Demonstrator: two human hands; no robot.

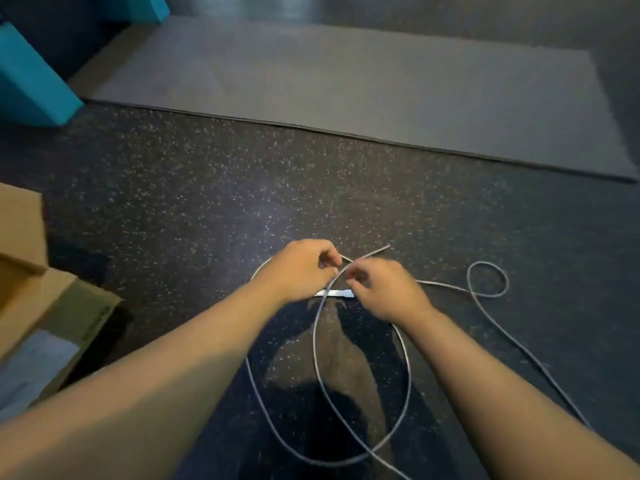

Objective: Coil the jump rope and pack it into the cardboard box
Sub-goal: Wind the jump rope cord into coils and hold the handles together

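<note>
- Reaching in from the bottom corners of the frame, two bare forearms met just below the centre.
- Between them, low in the frame, the jump rope (pixel 408 368) hung in a wide grey loop whose strands crossed near the bottom edge.
- At the left edge stood the cardboard box (pixel 86 320), flaps open, something pale showing inside; it was well apart from the rope.
- The left hand (pixel 301 268) was curled, finger and thumb pinched on a strand of the rope.
- The right hand (pixel 384 289), just beside it, pinched the rope as well, with a short end poking up past both hands.
- A pale flat strip (pixel 334 293) showed under the hands; what it was could not be told.
- To the right, the rope made a small loop on the speckled dark floor (pixel 207 188) and trailed toward the lower right.
- Farther up lay a grey mat (pixel 346 81).
- Teal blocks (pixel 31 84) stood in the upper left of the frame.
</note>
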